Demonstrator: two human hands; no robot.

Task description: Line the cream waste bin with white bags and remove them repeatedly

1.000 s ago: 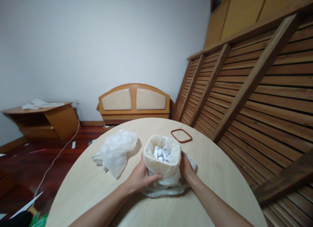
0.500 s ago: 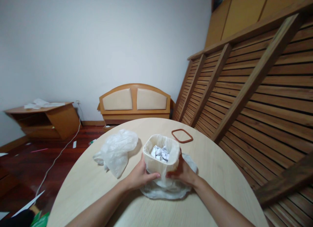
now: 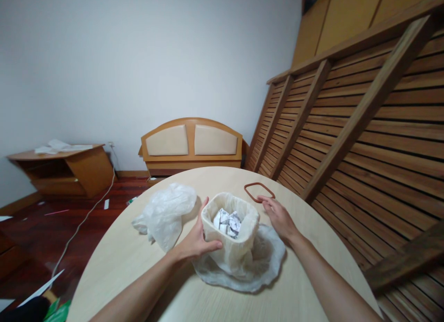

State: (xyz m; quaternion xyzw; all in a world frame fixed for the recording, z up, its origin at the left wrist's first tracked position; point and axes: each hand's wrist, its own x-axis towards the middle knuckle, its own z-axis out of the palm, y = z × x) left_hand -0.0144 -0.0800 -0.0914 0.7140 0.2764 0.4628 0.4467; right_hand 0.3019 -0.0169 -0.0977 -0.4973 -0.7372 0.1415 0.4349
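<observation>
A small cream trash bin (image 3: pixel 222 250) stands upright on the round table, lined with a thin white plastic bag (image 3: pixel 267 262) that is folded over the rim and spreads around the base. Crumpled paper (image 3: pixel 227 222) lies inside it. My left hand (image 3: pixel 201 236) grips the bin's left side, thumb across the front. Off to the right, my right hand (image 3: pixel 280 216) is apart from the bin, its fingers stretched out. Its fingertips are at the near edge of a brown rounded-square ring (image 3: pixel 250 193); whether they touch it I cannot tell.
A crumpled white plastic bag (image 3: pixel 168 211) lies left of the bin on the round table (image 3: pixel 138 280). Wooden slats (image 3: pixel 347 141) lean along the right side. Behind stand a headboard (image 3: pixel 190 161) and, at left, a low cabinet (image 3: pixel 86 171) with a cable beside it.
My right hand has let go of the bin's right side and moved right and away from me, to the brown ring. The bag's skirt at the base shows more widely. My left hand stays on the bin.
</observation>
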